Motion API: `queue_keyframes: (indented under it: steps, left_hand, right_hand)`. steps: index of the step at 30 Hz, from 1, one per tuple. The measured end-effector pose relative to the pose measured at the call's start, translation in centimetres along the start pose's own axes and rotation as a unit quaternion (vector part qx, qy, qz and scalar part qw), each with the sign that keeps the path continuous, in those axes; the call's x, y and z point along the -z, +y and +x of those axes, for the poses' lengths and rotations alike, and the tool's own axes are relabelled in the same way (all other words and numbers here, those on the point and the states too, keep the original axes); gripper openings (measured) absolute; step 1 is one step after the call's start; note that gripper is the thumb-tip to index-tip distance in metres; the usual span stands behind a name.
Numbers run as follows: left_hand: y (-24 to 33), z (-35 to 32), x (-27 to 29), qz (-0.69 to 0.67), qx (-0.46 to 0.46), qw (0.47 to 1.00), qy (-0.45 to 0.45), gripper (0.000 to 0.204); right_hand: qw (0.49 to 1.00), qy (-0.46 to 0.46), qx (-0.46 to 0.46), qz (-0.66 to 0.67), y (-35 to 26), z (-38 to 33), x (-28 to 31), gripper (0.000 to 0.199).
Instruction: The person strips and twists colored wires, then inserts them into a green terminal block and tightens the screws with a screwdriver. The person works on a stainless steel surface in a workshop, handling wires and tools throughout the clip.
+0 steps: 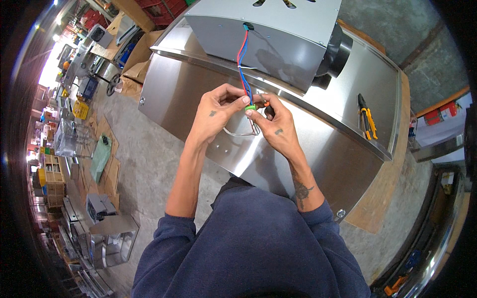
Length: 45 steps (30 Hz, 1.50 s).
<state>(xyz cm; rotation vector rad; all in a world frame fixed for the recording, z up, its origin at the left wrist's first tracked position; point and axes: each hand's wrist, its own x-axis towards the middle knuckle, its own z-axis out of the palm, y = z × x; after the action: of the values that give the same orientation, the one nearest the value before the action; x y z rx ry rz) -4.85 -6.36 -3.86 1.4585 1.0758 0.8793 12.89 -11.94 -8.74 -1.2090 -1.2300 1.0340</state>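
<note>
wires: your red and blue wires (243, 59) drop out of a hole in the grey metal housing (268, 39) and run down to your hands, over the middle of the stainless steel hood panel (318, 149).
left hand: your left hand (214, 115) has thumb and forefinger pressed onto the wire ends at a small green connector (250, 107).
right hand: your right hand (276, 124) pinches the same bundle from below; a thin grey lead (238, 133) loops under it.
handling: the wires look light, limp and springy, the insulation likely slick. grip close behind the green connector, not mid-span, and don't tug at the housing hole.
nearby: yellow-handled pliers (367, 119) lie near the panel's right edge, well apart from your hands.
</note>
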Motion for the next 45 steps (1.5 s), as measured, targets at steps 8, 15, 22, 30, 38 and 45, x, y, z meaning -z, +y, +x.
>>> queue_keyframes:
  steps: [8, 15, 22, 30, 38, 45]
  left_hand:
    - [-0.9, -0.3, -0.7, -0.029, -0.001, 1.000, 0.011, 0.028]
    - [-1.5, -0.7, -0.1, 0.064, -0.052, 0.996, -0.033, 0.042]
    - [-1.9, -1.4, 0.0, 0.083, -0.164, 0.978, -0.102, 0.043]
    - [-3.5, -1.4, -0.1, 0.054, -0.169, 0.982, -0.072, 0.043]
    - [-3.5, -1.3, -0.4, 0.038, -0.197, 0.977, -0.067, 0.042]
    - [-3.6, -1.3, -0.6, 0.063, -0.206, 0.975, -0.059, 0.042]
  right_hand:
    - [0.994, -0.016, -0.038, 0.100, 0.7, 0.4, 0.3, 0.045]
    - [0.980, -0.042, -0.093, 0.170, 1.0, 0.6, 0.9, 0.057]
    - [0.979, -0.023, -0.069, 0.189, 0.6, 0.9, 0.6, 0.054]
    - [0.992, 0.017, -0.081, 0.091, 0.8, -1.0, 2.4, 0.033]
    - [0.964, 0.055, 0.188, -0.180, -0.6, -3.0, 2.4, 0.022]
    - [0.941, 0.057, 0.202, -0.265, -1.1, -3.0, 2.2, 0.017]
